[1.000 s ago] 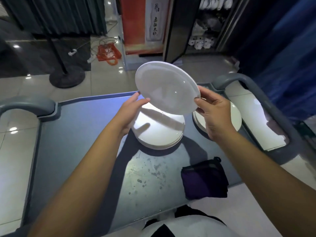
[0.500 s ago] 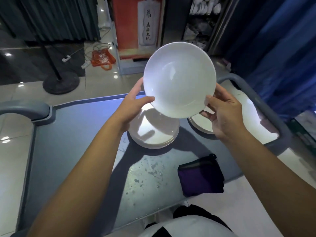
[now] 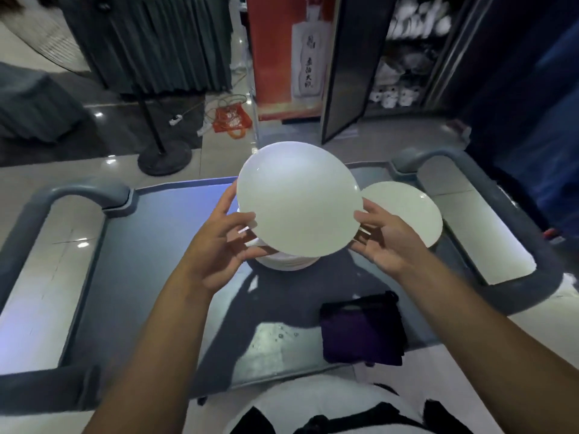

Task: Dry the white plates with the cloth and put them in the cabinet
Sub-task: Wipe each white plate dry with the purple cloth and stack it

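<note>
I hold one white plate (image 3: 299,198) level in the air between both hands. My left hand (image 3: 219,249) grips its left rim, my right hand (image 3: 380,242) its right rim. Under the held plate, mostly hidden, a stack of white plates (image 3: 285,261) rests on the grey cart top (image 3: 169,245). A second pile of white plates (image 3: 410,211) lies to the right. A folded dark purple cloth (image 3: 363,328) lies on the cart near its front edge, below my right forearm. The open cabinet (image 3: 404,57) with white dishes stands beyond the cart, at the upper right.
Grey cart handles (image 3: 84,191) frame both sides of the cart. Water drops (image 3: 275,335) spot the cart top near the cloth. On the floor beyond are a black stand base (image 3: 164,156), an orange bag (image 3: 232,120) and a red poster panel (image 3: 288,54).
The plate was tilted up with its inside facing me; it has now come down to a flatter pose just above the stack. The view has shifted downward too.
</note>
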### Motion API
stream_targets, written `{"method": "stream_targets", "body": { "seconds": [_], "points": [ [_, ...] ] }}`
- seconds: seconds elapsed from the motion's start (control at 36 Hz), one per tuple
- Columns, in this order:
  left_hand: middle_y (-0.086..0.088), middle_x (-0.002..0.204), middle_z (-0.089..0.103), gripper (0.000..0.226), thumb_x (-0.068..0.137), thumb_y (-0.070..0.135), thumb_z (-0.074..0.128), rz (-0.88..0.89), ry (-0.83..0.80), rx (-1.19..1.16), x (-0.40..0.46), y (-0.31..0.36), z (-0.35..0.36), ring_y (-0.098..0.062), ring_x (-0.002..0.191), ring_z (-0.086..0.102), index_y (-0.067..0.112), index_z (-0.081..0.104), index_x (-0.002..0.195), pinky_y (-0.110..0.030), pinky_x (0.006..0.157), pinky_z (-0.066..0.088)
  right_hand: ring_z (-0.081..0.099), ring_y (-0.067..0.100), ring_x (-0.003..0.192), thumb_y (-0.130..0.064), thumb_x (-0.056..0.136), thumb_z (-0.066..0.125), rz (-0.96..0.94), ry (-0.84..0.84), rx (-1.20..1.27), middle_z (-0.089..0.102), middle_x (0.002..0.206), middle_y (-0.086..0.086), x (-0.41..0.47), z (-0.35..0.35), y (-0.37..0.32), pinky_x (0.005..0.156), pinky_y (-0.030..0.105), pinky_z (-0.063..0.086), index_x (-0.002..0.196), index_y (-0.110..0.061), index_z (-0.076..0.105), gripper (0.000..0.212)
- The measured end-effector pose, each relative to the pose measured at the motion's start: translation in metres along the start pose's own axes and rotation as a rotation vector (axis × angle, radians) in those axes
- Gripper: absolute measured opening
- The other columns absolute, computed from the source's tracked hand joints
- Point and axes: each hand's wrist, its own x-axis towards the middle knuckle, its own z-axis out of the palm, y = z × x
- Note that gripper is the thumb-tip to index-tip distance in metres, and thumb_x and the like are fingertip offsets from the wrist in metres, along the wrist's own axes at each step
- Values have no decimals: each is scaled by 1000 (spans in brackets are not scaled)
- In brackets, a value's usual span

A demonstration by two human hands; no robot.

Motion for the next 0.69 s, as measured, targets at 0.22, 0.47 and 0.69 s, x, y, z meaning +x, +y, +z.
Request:
{"method": "stream_targets", "body": {
  "seconds": [0.22,0.47,0.69],
  "points": [
    [1,112,72,59,90,-10,38,-13,313,-148,-67,-66,19,-26,90,65,28,68,123,-37,60,61,70,16,101,-24,94,69,-2,-79,-521,73,118,2,-12,-30,33,78,34,56,122,-28,68,29],
    [-6,113,67,38,93,-10,43,57,769,-268,-127,-112,29,-32,106,62,14,62,115,-28,58,60,53,23,133,-39,91,61,-378,-409,-1734,57,142,-2,-57,-119,138,116,40,28,142,-23,56,53],
    [-8,135,64,57,92,-4,46,119,866,-362,-180,-138,44,-36,122,61,22,59,141,-47,86,61,67,35,110,-35,60,93,-599,-357,-2074,72,119,11,-50,-124,167,95,56,47,123,-13,72,70]
  ]
}}
